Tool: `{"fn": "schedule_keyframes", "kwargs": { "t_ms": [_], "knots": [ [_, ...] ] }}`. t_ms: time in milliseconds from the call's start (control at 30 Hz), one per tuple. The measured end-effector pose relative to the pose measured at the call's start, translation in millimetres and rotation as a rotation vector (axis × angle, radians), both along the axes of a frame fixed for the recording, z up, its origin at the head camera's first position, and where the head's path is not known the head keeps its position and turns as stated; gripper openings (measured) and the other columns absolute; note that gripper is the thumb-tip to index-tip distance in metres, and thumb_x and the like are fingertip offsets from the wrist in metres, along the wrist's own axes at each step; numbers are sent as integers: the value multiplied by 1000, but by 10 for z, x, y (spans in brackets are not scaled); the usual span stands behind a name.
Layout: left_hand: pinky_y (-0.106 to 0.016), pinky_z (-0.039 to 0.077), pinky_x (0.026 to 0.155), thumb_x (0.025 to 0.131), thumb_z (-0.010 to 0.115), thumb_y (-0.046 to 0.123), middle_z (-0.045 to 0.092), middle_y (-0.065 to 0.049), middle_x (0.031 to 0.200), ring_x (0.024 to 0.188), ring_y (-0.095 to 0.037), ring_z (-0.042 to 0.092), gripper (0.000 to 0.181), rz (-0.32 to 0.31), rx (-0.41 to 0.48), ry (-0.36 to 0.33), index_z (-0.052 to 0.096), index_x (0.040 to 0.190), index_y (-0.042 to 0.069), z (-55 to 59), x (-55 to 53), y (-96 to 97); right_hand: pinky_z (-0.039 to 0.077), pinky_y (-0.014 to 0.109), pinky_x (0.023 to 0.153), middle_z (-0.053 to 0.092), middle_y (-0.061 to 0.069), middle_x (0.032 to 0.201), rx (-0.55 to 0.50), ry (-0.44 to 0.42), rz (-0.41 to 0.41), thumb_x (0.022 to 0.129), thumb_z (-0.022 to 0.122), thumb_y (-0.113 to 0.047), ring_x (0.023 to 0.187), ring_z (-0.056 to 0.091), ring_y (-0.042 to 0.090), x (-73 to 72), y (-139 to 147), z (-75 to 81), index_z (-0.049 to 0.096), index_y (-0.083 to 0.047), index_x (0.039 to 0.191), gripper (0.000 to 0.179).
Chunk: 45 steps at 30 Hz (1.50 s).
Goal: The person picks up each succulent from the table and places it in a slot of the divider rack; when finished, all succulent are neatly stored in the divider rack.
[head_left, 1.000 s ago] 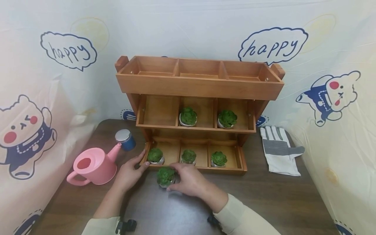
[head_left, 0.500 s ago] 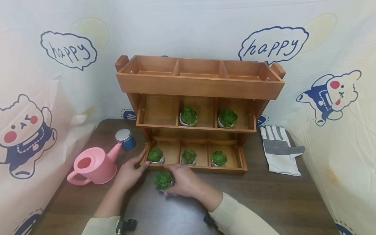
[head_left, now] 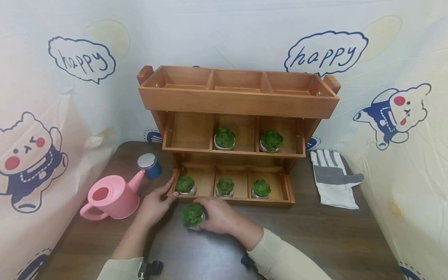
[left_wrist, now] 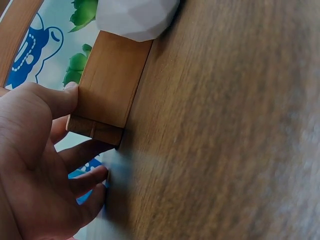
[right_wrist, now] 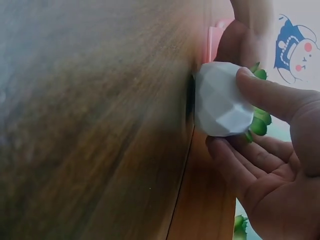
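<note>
In the head view my right hand (head_left: pixel 220 216) holds a small potted succulent (head_left: pixel 192 215) low over the table, in front of the wooden plant stand (head_left: pixel 238 103). The right wrist view shows thumb and fingers pinching its white faceted pot (right_wrist: pixel 222 100), green leaves upright above. My left hand (head_left: pixel 154 206) grips the front left corner of the stand's bottom tier, thumb on the front board (left_wrist: pixel 112 80) and fingers around the end. Three succulents stand in the bottom tier: left (head_left: pixel 185 185), middle (head_left: pixel 225 187) and right (head_left: pixel 261 189).
The middle tier holds two more succulents, one in the centre (head_left: pixel 224 138) and one at right (head_left: pixel 271 140). A pink watering can (head_left: pixel 113 196) and a blue jar with a silver lid (head_left: pixel 149 166) stand left. A white and grey glove (head_left: pixel 332 179) lies right.
My right hand has drawn the potted succulent slightly left and toward me, a little away from the stand's front. The left hand has stayed on the corner.
</note>
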<state>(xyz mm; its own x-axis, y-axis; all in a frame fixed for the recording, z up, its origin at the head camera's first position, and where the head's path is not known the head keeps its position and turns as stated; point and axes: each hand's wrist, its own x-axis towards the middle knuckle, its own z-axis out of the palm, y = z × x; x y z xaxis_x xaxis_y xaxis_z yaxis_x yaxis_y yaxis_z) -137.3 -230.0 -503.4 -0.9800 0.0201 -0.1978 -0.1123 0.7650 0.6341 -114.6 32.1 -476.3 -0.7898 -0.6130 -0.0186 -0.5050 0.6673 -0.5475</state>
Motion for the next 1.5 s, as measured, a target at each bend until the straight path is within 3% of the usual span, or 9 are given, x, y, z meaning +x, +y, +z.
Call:
{"fn": "schedule_keyframes", "kwargs": {
  "t_ms": [533,967,1267,1367,1500],
  "knots": [
    [-78,29,110,96,52,72,37,-24,162,147,-52,34,78,5,18,-38,30,163,38,10,-5,4,53,31,100,71,-2,131,-113,-20,-75,82,89,-35,116,66,11,-27,89,105,60,-16,145,73],
    [-77,29,110,96,52,73,36,-24,163,148,-51,33,78,10,25,-52,30,163,39,23,2,14,54,26,97,69,-1,133,-206,-13,-60,85,87,-27,115,65,8,-60,99,325,60,-15,144,67],
    [-77,33,108,98,53,70,39,-22,162,146,-51,37,73,6,40,-25,30,161,44,-9,-9,-23,55,26,97,67,4,137,-259,30,-46,87,85,-29,117,67,11,-121,49,586,57,-12,147,68],
    [-76,34,108,98,52,70,41,-20,161,145,-49,39,73,1,39,-4,32,162,41,-13,-5,-27,54,24,96,66,3,139,-278,44,-41,88,84,-30,118,67,11,-139,31,691,56,-13,148,69],
    [-74,35,109,100,53,65,46,-20,158,143,-48,43,73,-4,36,27,42,160,25,-4,10,-18,55,26,98,65,2,140,-286,66,-40,88,84,-32,119,67,13,-164,-7,834,55,-14,149,70]
  ]
}}
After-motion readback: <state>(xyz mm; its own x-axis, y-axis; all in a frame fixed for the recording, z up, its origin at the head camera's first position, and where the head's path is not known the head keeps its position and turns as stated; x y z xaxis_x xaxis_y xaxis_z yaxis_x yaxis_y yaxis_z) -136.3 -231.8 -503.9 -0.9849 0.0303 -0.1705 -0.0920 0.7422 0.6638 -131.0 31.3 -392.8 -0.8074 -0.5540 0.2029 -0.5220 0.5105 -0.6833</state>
